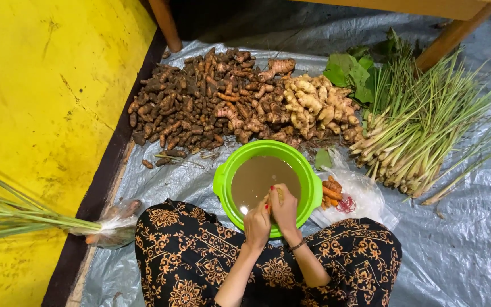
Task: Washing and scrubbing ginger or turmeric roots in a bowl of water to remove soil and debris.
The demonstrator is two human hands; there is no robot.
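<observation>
Rubbing a small, wet, likely slippery root (280,195), both hands (271,211) close around it over the green basin (308,170).

Bright even light, soft shadows, sharp focus, glare on tarp (461,250).
</observation>
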